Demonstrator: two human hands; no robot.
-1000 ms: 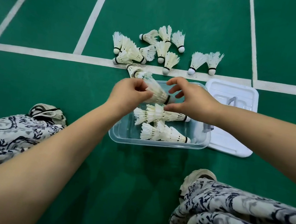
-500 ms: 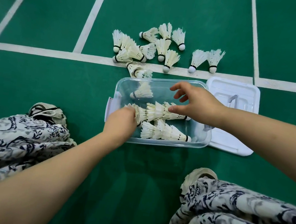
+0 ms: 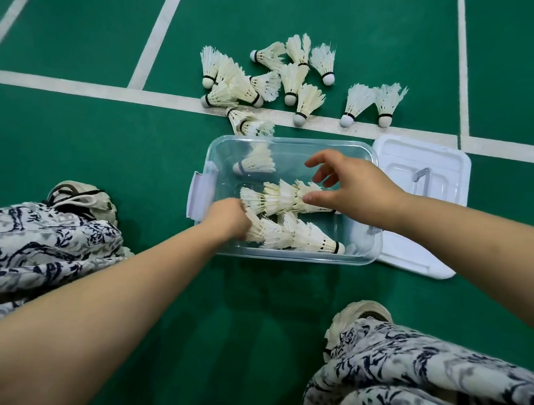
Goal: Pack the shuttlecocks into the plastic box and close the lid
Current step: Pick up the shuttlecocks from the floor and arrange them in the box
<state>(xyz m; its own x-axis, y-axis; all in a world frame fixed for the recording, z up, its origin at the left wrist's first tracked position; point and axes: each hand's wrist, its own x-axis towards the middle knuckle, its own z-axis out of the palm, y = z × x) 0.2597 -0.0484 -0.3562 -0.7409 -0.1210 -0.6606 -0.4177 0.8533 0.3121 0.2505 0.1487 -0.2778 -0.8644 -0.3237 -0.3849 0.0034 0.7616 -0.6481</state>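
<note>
Head view, court floor [image 3: 127,153], centre: plastic box [image 3: 302,258], uncovered.

- **Contents:** two nested rows of shuttlecocks, the near row [image 3: 295,236] and the far row [image 3: 280,199]. Long axes run left-right, corks to the right. One single shuttlecock [image 3: 257,162] lies at far left.
- **Left hand** [image 3: 226,220]: at the near-left corner, against the near row's feathers. Its grip is hidden, so its state cannot be told.
- **Right hand** [image 3: 357,191]: thumb resting on the far row, fingers spread, grip open and empty.
- **Loose shuttlecocks** [image 3: 291,77]: beyond the far rim, around the white line [image 3: 68,86]. The right hand is judged nearer.
- **Lid** [image 3: 445,229]: flat on the floor, against the box's right side.
</note>
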